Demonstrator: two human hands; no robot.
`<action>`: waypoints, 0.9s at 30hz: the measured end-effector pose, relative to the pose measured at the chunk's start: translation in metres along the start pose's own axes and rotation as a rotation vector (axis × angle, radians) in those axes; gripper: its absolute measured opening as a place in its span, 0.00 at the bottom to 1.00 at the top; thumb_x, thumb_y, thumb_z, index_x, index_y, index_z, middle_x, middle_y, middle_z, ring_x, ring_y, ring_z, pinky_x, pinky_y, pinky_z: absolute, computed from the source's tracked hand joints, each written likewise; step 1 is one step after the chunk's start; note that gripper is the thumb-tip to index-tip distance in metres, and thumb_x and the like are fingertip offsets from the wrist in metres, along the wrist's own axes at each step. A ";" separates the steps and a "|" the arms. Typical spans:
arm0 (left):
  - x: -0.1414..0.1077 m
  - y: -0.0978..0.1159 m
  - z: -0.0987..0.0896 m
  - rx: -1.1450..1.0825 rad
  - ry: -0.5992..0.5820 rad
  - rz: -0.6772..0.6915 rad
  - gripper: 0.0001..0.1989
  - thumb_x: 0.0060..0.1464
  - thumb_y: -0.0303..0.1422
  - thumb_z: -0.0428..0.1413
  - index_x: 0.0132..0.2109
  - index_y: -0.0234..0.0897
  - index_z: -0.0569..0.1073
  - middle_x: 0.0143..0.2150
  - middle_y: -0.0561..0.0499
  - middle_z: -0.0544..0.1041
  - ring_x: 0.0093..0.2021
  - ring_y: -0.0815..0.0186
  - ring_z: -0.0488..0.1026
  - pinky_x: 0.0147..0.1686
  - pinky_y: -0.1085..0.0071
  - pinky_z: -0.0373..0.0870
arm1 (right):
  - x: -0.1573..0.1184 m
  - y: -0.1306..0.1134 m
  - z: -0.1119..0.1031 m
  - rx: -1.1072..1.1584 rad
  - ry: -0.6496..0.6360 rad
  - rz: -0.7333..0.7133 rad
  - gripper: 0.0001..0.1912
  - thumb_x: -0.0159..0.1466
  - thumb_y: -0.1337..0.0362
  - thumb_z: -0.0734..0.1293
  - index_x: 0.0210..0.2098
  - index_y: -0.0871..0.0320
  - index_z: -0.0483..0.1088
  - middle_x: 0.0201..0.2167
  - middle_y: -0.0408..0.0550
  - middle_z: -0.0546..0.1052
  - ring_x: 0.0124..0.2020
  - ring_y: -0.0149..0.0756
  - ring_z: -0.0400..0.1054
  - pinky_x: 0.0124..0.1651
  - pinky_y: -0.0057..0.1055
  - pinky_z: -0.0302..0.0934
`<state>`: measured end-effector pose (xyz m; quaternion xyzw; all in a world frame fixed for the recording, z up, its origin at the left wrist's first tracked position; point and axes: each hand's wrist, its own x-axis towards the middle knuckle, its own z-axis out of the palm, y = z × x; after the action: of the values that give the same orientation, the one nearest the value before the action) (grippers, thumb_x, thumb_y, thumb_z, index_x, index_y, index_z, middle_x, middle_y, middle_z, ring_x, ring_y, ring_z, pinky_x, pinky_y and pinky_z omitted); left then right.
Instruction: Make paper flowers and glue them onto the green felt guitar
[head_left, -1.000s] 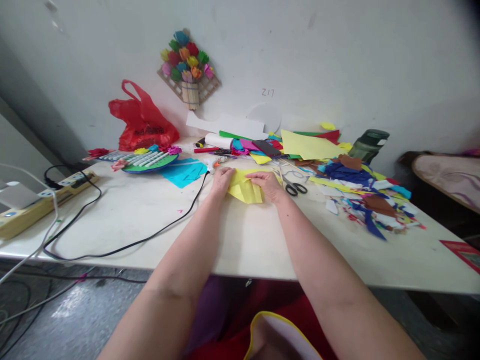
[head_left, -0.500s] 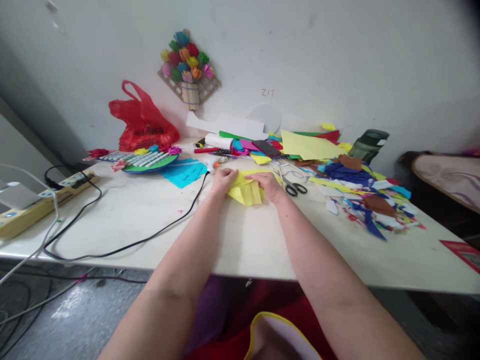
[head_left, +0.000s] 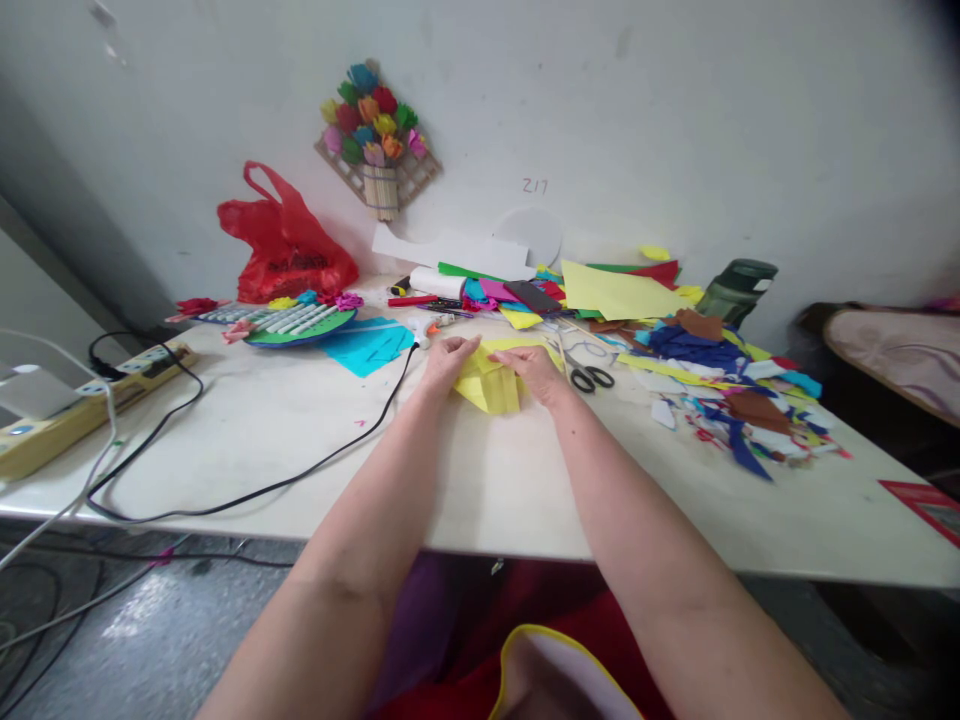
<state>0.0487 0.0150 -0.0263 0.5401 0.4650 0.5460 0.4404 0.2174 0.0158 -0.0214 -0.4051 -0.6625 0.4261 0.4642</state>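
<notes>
Between my hands is a creased sheet of yellow paper, folded in places, just above the white table. My left hand pinches its left side with the fingers closed. At the right side, my right hand grips the upper edge, thumb and fingers pressed together. Close to the right hand lie black-handled scissors. A white glue gun rests just beyond the left hand, its black cord trailing left. Parts of the paper are hidden behind my fingers.
Paper scraps are heaped on the right near a green bottle. Blue paper, a decorated round board and a red plastic bag lie left. A power strip sits at the left edge.
Both hands have shifted slightly, the right one inward to the left along the paper. The lower part of the yellow paper has tilted a little. Everything else stays put.
</notes>
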 end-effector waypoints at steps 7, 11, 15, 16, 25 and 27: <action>-0.005 0.005 0.001 -0.059 -0.046 -0.115 0.18 0.34 0.42 0.64 0.26 0.34 0.69 0.20 0.53 0.70 0.20 0.69 0.68 0.21 0.74 0.63 | -0.001 -0.004 0.001 -0.039 -0.014 -0.049 0.18 0.50 0.49 0.69 0.24 0.59 0.77 0.23 0.45 0.76 0.37 0.42 0.70 0.43 0.35 0.61; -0.004 0.004 0.001 -0.135 -0.055 -0.133 0.17 0.34 0.41 0.65 0.27 0.34 0.69 0.22 0.52 0.72 0.21 0.69 0.69 0.22 0.73 0.65 | -0.001 -0.006 0.002 -0.018 0.005 -0.073 0.16 0.49 0.50 0.70 0.24 0.58 0.77 0.23 0.45 0.77 0.35 0.41 0.70 0.44 0.37 0.61; -0.003 0.002 0.000 -0.192 -0.077 -0.154 0.17 0.35 0.40 0.65 0.28 0.34 0.70 0.22 0.52 0.72 0.22 0.68 0.70 0.24 0.72 0.68 | -0.002 -0.006 0.002 0.000 0.011 -0.066 0.15 0.49 0.51 0.70 0.24 0.58 0.76 0.24 0.45 0.77 0.36 0.41 0.70 0.44 0.37 0.61; -0.003 0.002 0.000 -0.203 -0.084 -0.157 0.17 0.35 0.40 0.65 0.28 0.34 0.70 0.22 0.52 0.72 0.22 0.68 0.71 0.24 0.72 0.68 | -0.002 -0.006 0.002 0.009 0.012 -0.060 0.15 0.48 0.52 0.70 0.24 0.59 0.76 0.24 0.46 0.77 0.36 0.41 0.70 0.43 0.36 0.61; -0.007 0.006 0.001 -0.164 -0.170 -0.090 0.17 0.35 0.41 0.65 0.28 0.35 0.69 0.21 0.54 0.71 0.20 0.70 0.69 0.22 0.74 0.66 | 0.000 -0.002 0.000 0.193 0.012 0.107 0.18 0.47 0.51 0.71 0.29 0.59 0.72 0.24 0.43 0.73 0.28 0.34 0.66 0.31 0.29 0.59; -0.008 0.007 0.002 -0.134 -0.188 -0.086 0.17 0.35 0.42 0.64 0.27 0.35 0.69 0.21 0.55 0.71 0.20 0.70 0.68 0.21 0.74 0.65 | 0.001 0.000 0.001 0.127 -0.016 0.120 0.18 0.46 0.50 0.71 0.25 0.59 0.70 0.21 0.42 0.70 0.25 0.32 0.64 0.29 0.28 0.56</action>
<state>0.0514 0.0055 -0.0209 0.5379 0.4069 0.5034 0.5401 0.2167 0.0168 -0.0217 -0.4103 -0.6124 0.4974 0.4574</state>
